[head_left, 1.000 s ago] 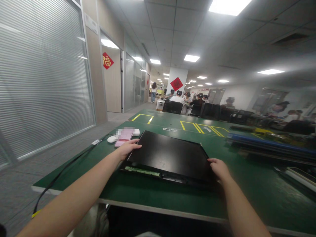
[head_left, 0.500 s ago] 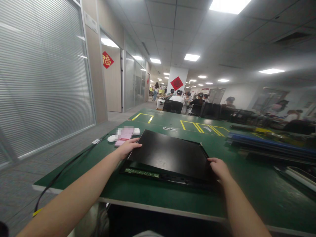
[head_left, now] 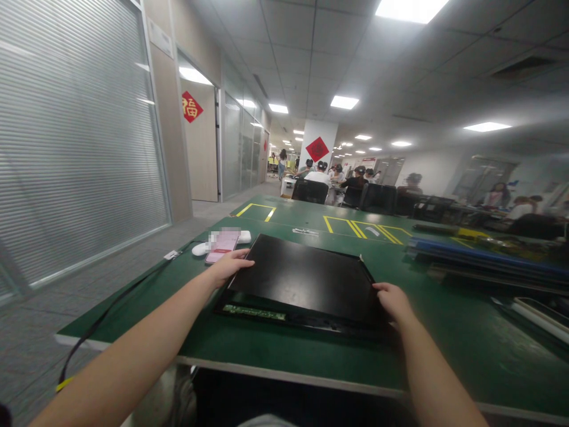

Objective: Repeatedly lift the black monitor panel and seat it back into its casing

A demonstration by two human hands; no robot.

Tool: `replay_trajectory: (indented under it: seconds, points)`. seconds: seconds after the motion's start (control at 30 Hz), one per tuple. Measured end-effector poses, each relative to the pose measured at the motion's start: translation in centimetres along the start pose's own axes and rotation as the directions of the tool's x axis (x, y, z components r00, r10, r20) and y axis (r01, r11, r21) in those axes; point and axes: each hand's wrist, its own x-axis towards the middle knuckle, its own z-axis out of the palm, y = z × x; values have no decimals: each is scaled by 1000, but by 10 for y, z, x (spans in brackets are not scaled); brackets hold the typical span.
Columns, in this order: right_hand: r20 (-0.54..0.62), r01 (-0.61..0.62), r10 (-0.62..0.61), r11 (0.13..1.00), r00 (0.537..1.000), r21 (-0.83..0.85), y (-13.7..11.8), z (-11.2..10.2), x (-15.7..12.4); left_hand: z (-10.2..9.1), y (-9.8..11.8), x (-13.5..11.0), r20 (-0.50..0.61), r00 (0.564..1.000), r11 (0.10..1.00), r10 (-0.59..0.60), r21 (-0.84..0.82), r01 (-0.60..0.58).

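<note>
A flat black display panel (head_left: 306, 273) lies on the green table in front of me, its dark face up. Along its near edge runs a strip of green circuit board (head_left: 254, 312). My left hand (head_left: 229, 268) grips the panel's left edge, fingers on the top face. On the right edge, my right hand (head_left: 392, 300) is closed with thumb and fingers around the rim. The undersides of both grips are hidden. Just beyond my left hand lie a pink-screened phone (head_left: 222, 246) and a white computer mouse (head_left: 200, 249).
Yellow tape outlines (head_left: 355, 228) mark the far part of the green table (head_left: 284, 359). Blurred blue-edged panels (head_left: 471, 255) are stacked at the right, with a white-edged device (head_left: 542, 317) nearer. A black cable (head_left: 102, 317) crosses the left edge. Several people sit beyond black chairs (head_left: 310, 191).
Both hands keep their hold on the display panel, which has barely moved. The whole view has shifted very slightly.
</note>
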Motion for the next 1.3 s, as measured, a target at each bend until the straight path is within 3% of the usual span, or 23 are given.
replay_trajectory:
  seconds: [0.8, 0.93, 1.17, 1.3]
  points:
    - [-3, -7, 7, 1000, 1000, -9, -6, -2, -6, -1, 1, 1, -18, 1000, 999, 7, -34, -8]
    - [-15, -5, 5, 1000, 1000, -3, -7, -2, -6, 4, 6, -4, 37, 998, 998, 45, -45, -44]
    - [-22, 33, -33, 999, 999, 13, -11, -4, -9, 9, 11, -8, 41, 992, 987, 118, -119, -112]
    - [-57, 44, -42, 998, 998, 37, -14, -5, -11, 10, 12, -9, 104, 970, 971, 218, -127, -204]
